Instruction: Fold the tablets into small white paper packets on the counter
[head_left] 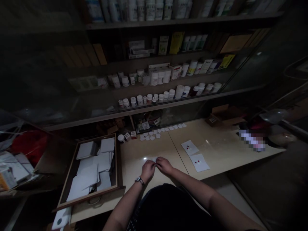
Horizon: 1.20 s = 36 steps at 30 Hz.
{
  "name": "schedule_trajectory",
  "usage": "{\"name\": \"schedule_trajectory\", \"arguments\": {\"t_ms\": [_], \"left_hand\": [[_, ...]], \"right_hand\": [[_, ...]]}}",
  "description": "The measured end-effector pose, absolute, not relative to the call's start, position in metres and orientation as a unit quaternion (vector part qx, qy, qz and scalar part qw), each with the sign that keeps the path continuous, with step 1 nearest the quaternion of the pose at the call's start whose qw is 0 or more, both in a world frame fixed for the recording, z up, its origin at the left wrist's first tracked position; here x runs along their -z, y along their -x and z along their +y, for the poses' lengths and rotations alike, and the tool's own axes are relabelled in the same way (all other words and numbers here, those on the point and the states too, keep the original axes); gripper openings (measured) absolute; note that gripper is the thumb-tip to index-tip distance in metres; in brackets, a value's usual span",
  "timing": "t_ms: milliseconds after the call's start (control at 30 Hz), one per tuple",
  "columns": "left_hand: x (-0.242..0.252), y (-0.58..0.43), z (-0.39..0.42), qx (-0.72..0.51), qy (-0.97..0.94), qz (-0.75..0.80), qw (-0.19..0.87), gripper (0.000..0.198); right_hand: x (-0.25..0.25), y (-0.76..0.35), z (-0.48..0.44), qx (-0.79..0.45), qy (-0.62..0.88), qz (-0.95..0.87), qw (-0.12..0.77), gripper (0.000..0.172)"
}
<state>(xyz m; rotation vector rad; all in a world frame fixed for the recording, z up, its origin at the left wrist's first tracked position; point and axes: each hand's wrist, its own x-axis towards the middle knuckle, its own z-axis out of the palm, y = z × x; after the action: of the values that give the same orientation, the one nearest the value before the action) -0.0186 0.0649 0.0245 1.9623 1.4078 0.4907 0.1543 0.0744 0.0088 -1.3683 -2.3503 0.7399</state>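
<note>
My left hand point(148, 169) and my right hand point(164, 166) meet over the pale counter point(134, 150), fingers pinched together on a small white paper point(154, 158), mostly hidden by them. A watch or bracelet is on my left wrist. Right of my hands lie two white paper squares, the upper one point(193, 144) and the lower one point(204, 165), each bearing a few small red and pale pills. Behind my hands, several small folded white paper packets point(157, 136) stretch in rows along the back of the counter.
A wooden drawer point(117, 170) of white paper sheets stands open at the left. Shelves point(168, 104) of medicine bottles and boxes rise behind the counter. An open cardboard box point(225, 117) sits at the back right, a red bag point(29, 146) at the far left.
</note>
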Motion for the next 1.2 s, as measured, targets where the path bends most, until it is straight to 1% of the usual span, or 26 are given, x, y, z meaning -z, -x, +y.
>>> {"name": "schedule_trajectory", "arguments": {"t_ms": [133,300,400,467,533,633,700,833,967,1067,1200], "left_hand": [[-0.019,0.015,0.072,-0.201,-0.687,0.589,0.376,0.016],[-0.013,0.014,0.084,-0.208,-0.64,0.606,0.425,0.01],[-0.01,0.013,0.087,-0.221,-0.619,0.617,0.433,0.011],[-0.009,0.012,0.087,-0.228,-0.606,0.626,0.434,0.012],[-0.008,0.011,0.085,-0.245,-0.596,0.631,0.432,0.015],[-0.005,0.011,0.082,-0.279,-0.584,0.625,0.437,0.028],[-0.004,0.013,0.08,-0.286,-0.589,0.612,0.444,0.034],[-0.005,0.02,0.079,-0.283,-0.661,0.569,0.398,0.036],[-0.01,0.027,0.08,-0.257,-0.729,0.524,0.357,0.033],[-0.012,0.032,0.083,-0.248,-0.748,0.501,0.357,0.036],[-0.014,0.035,0.09,-0.23,-0.764,0.477,0.368,0.041]], "right_hand": [[-0.01,-0.151,0.075,-0.292,0.495,-0.796,0.19,0.016],[-0.017,-0.151,0.079,-0.328,0.492,-0.773,0.23,0.012],[-0.022,-0.15,0.087,-0.347,0.502,-0.76,0.226,0.022],[-0.023,-0.15,0.092,-0.353,0.512,-0.754,0.211,0.024],[-0.023,-0.149,0.096,-0.353,0.527,-0.748,0.195,0.021],[-0.02,-0.148,0.097,-0.351,0.54,-0.743,0.181,0.017],[-0.018,-0.148,0.096,-0.349,0.538,-0.744,0.185,0.016],[-0.015,-0.149,0.094,-0.348,0.527,-0.747,0.21,0.016],[-0.014,-0.148,0.095,-0.353,0.529,-0.741,0.217,0.015],[-0.015,-0.144,0.099,-0.353,0.553,-0.729,0.198,0.014],[-0.02,-0.137,0.108,-0.364,0.597,-0.704,0.124,0.014]]}}
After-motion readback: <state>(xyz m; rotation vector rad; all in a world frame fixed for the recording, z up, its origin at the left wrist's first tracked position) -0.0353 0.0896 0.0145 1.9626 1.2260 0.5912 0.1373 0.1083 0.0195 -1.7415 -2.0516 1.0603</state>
